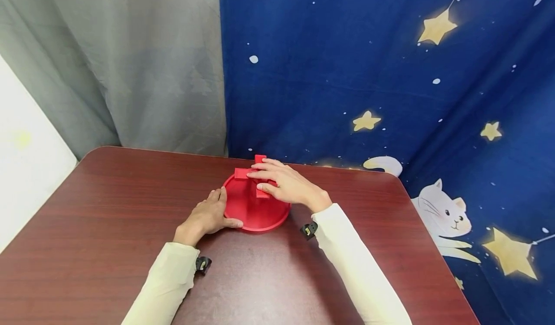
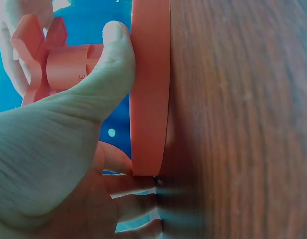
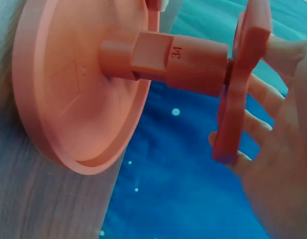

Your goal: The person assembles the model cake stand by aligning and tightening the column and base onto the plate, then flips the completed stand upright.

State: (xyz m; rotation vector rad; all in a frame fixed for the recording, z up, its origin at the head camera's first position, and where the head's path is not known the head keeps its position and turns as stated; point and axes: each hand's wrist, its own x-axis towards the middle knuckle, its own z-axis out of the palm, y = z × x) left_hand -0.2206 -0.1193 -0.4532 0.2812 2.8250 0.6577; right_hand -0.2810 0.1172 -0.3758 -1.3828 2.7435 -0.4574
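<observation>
A red round base (image 1: pixel 266 219) with a raised rim lies on the table. From its middle rises a red post (image 3: pixel 198 59) marked with what looks like "34". A red cross-shaped handle (image 3: pixel 233 114) tops the post. My left hand (image 1: pixel 207 216) holds the base at its left side, the thumb over the rim and the fingers along the outer edge. With curled fingers my right hand (image 1: pixel 284 183) grips the handle from the right; its palm hides part of the handle in the head view.
The brown wooden table (image 1: pixel 130 228) has its far edge close behind the base. A grey curtain (image 1: pixel 165 65) and a blue curtain (image 1: pixel 312 74) with stars and a white cat hang beyond it. Dark wrist cameras (image 1: pixel 309 229) sit at both cuffs.
</observation>
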